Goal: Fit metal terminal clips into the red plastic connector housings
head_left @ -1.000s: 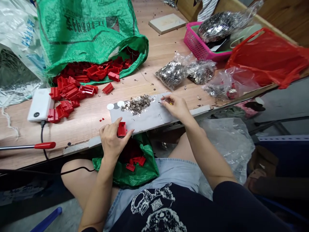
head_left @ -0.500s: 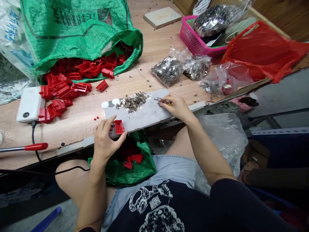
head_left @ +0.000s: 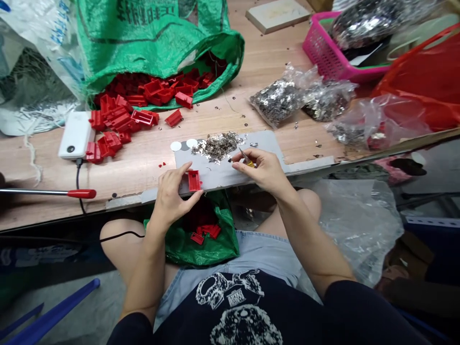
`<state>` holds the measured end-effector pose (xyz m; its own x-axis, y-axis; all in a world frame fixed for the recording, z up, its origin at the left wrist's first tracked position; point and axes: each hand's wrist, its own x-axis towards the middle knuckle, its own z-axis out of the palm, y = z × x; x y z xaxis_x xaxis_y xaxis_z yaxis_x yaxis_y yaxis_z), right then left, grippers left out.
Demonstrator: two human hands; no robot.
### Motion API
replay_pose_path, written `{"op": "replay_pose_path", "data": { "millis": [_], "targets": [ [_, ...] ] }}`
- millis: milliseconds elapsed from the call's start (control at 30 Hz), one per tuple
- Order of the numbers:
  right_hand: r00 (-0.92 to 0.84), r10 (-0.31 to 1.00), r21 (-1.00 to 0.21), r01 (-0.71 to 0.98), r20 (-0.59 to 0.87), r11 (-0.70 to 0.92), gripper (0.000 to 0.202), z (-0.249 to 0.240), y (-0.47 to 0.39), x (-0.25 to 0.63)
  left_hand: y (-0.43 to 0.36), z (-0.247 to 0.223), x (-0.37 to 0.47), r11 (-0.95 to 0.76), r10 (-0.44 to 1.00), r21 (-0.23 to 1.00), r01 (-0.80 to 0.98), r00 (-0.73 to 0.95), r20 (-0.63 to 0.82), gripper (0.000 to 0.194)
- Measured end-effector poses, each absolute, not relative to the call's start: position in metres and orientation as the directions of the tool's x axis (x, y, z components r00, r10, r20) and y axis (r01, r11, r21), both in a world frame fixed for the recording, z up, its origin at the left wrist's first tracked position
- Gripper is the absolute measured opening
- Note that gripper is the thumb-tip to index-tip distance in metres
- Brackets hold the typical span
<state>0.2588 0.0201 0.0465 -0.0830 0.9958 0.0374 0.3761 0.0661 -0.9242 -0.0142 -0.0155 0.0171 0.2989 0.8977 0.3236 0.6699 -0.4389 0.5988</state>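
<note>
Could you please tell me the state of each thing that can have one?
Large green sack: open
Small green bag: open
Pink basket: uncovered, loaded
White box: cable plugged in
Metal heap: loose
Red case: open side showing
Left hand: fingers spread beside red case, contact unclear
Right hand: gripping yellow-handled tool

red box (head_left: 194,180): smooth plastic | clips (head_left: 218,146): shiny metal | tabletop (head_left: 132,179): wood-grained | sack (head_left: 154,52): woven plastic

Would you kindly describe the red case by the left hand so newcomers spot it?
Find the grey board along the wooden table's near edge. At its left end sits a red plastic case, open side up. Unlike other red cases, it lies between the left hand's thumb and index finger.
</note>
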Motion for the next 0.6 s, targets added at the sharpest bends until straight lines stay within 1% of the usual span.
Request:
{"op": "replay_pose_path", "data": {
  "millis": [67,133,233,300,400,600],
  "targets": [
    [-0.157,0.986,-0.93,0.352,0.054,0.107,0.017,0.047,0.018,0.236,-0.016,0.013,-0.014,-0.444,0.894,0.613,0.653,0.28,0.349,0.074],
    [-0.247,0.961,-0.918,0.338,0.127,0.208,0.015,0.044,0.02,0.215,-0.016,0.009,-0.014,-0.443,0.893,0.625,0.643,0.256,0.37,0.078],
    [-0.372,0.892,-0.854,0.344,0.257,0.39,0.007,0.036,0.027,0.193,-0.017,0.005,-0.013,-0.436,0.896,0.646,0.626,0.235,0.378,0.081],
    [-0.415,0.858,-0.808,0.366,0.302,0.461,0.01,0.031,0.031,0.184,-0.017,0.004,-0.014,-0.43,0.898,0.661,0.614,0.22,0.38,0.084],
    [-0.438,0.837,-0.765,0.396,0.328,0.507,0.014,0.027,0.034,0.18,-0.018,0.002,-0.014,-0.422,0.901,0.67,0.611,0.201,0.384,0.086],
    [-0.478,0.822,-0.726,0.441,0.308,0.528,0.014,0.028,0.034,0.18,-0.019,0.001,-0.014,-0.412,0.906,0.677,0.61,0.193,0.377,0.089]
  ]
}}
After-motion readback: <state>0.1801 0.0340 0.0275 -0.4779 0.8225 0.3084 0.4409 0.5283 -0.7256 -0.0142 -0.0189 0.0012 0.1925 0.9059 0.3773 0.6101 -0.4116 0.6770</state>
